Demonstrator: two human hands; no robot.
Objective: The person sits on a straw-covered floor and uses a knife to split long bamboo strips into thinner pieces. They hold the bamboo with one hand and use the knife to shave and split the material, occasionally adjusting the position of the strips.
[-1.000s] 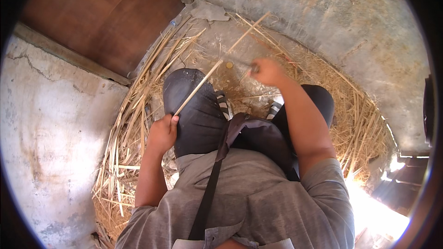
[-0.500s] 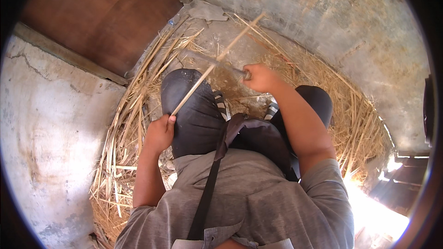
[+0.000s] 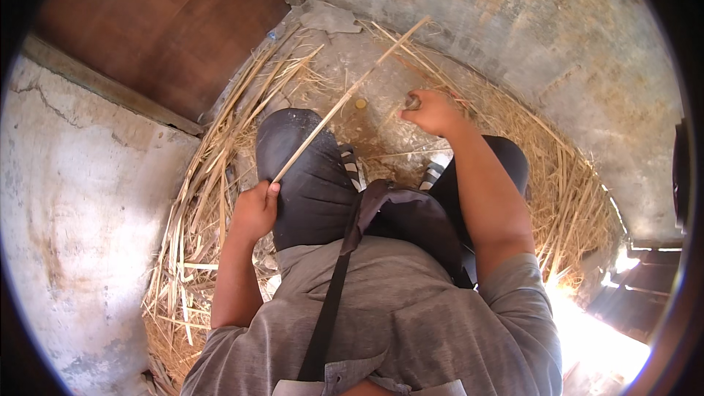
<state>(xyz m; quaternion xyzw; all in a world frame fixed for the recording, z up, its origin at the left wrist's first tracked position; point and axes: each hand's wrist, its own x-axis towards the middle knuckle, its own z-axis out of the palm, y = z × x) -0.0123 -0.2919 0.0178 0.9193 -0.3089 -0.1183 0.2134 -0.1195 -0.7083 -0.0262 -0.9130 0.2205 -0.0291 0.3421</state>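
My left hand (image 3: 255, 211) is closed round the lower end of a long, pale strip of split bamboo or cane (image 3: 339, 105). The strip slants up and away to the right, over my left knee. Away from the strip, on its right side, my right hand (image 3: 434, 112) is closed on the dark handle of a knife (image 3: 413, 102). Only the handle's end shows clearly; the blade is smeared or turned edge-on. Shavings (image 3: 576, 213) lie in a thick heap to the right, and split strips (image 3: 213, 169) are piled to the left.
I sit low with both knees bent, a dark bag (image 3: 411, 213) on my lap. A small round yellowish piece (image 3: 361, 103) lies on the concrete floor between my knees. Stained walls (image 3: 499, 22) close in on both sides. A brown door panel (image 3: 161, 29) stands far left.
My right hand has moved a little right and away from me, and the knife has come off the strip. My left hand and the strip's lower end stay put.
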